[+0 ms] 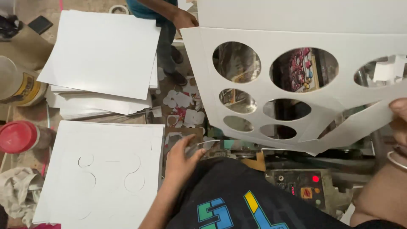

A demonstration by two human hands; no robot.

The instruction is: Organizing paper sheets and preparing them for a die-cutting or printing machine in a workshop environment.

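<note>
I am watching my right hand (399, 116) at the right edge of the frame, fingers curled and pinching the lower right edge of a big white card sheet (271, 91) punched with round and oval holes; the sheet is hanging tilted across the upper right of the frame, over a machine. My left hand (183, 156) is reaching down at the lower centre, fingers bent loosely around something small and clear, though I cannot tell whether it is really gripping it. It is hovering just beside the right edge of a stack of white sheets (101, 174) at the lower left, whose top sheet is showing cut circle outlines. A second, messier pile of plain sheets (101, 55) is lying at the upper left. Another person's hand (183, 19) is resting at the top centre, touching the top corner of the punched sheet. White cut-out scraps (180, 106) are littering the floor between the piles and the machine. A red-lidded jar (19, 136) and a crumpled rag (17, 191) are sitting at the left edge, and the machine's control panel (299, 184) is glowing with a red light at the lower right.
</note>
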